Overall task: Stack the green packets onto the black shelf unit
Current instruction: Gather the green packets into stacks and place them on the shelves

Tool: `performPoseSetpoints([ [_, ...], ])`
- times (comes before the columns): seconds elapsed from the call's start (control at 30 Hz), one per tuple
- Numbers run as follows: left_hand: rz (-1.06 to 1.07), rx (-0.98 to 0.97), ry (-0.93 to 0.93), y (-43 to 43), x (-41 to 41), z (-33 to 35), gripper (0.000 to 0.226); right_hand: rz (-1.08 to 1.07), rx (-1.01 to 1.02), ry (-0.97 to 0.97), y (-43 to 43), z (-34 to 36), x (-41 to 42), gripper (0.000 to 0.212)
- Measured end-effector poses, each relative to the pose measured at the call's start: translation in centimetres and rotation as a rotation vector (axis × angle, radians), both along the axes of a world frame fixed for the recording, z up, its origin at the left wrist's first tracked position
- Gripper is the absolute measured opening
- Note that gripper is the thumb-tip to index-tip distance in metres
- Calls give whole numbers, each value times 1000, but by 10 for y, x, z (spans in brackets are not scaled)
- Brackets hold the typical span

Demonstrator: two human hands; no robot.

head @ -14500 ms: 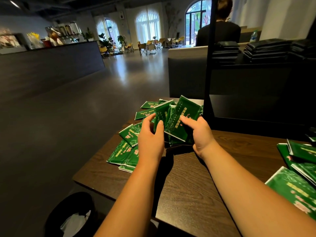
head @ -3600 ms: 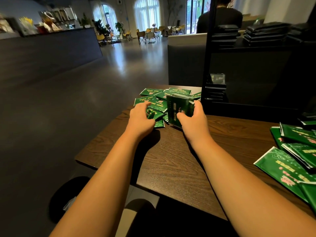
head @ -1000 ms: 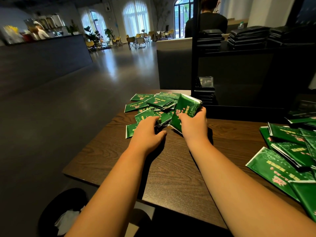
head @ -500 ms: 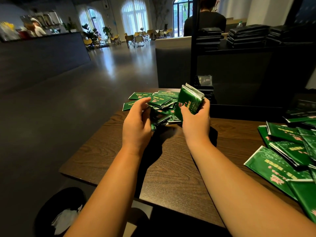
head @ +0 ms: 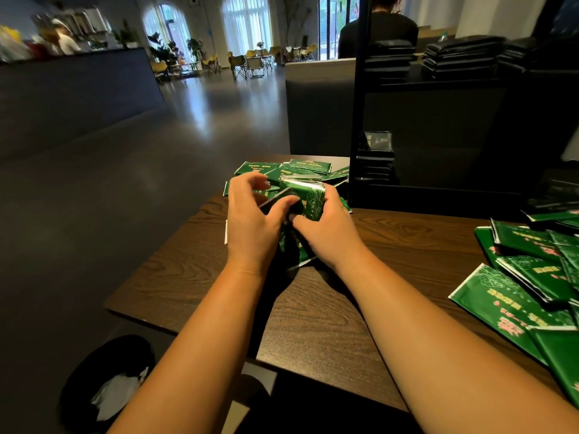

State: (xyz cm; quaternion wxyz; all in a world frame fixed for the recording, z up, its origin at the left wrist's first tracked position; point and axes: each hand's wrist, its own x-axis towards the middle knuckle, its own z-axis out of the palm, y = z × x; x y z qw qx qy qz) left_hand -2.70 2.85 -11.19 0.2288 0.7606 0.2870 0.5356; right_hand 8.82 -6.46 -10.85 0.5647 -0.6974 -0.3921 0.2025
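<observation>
Both hands meet over the brown table (head: 313,308) near its far left corner. My right hand (head: 329,233) grips an upright bundle of green packets (head: 308,202) with white top edges. My left hand (head: 253,220) pinches one thin packet (head: 275,197) against the left side of that bundle. Several loose green packets (head: 310,166) lie flat just beyond the hands. The black shelf unit (head: 454,120) stands behind and to the right, and a short stack of packets (head: 377,158) sits in its lower left corner. Dark stacks (head: 460,56) fill its upper shelf.
More green packets (head: 529,277) are spread over the table's right end. A black bin (head: 106,389) with white paper stands on the floor at the lower left. A person in black (head: 377,29) is behind the shelf unit, back turned. Dark open floor lies to the left.
My left hand has lifted off the loose pile with a packet and swung right against the bundle. My right hand has drawn the bundle slightly nearer and lower.
</observation>
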Motion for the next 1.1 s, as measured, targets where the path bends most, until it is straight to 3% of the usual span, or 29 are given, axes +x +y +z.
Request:
performPoseSetpoints([
  [0.1, -38, -202, -31, 0, -2, -1, 47, -70, 130, 53, -2, 1, 5, 62],
  [0.23, -348, -529, 78, 0, 3, 3, 50, -81, 198, 141, -5, 3, 9, 54],
  [0.3, -428, -603, 172, -5, 4, 0, 59, -55, 177, 147, -6, 3, 6, 57],
  [0.37, -485, -596, 207, -10, 2, -4, 70, -22, 154, 158, -3, 0, 5, 68],
  [0.5, -470, -458, 254, -12, 1, -3, 86, 31, 143, 118, -3, -1, 6, 64],
  [0.63, -460, -458, 257, -11, 0, -4, 100, 73, 120, 105, -3, -6, 11, 67],
  [0.8, -487, -439, 274, -12, 5, -7, 99, 45, 156, 219, 0, -9, 13, 63],
  [1.1, -490, -415, 348, -10, 9, -13, 75, -15, 175, 391, 2, -12, 14, 55],
])
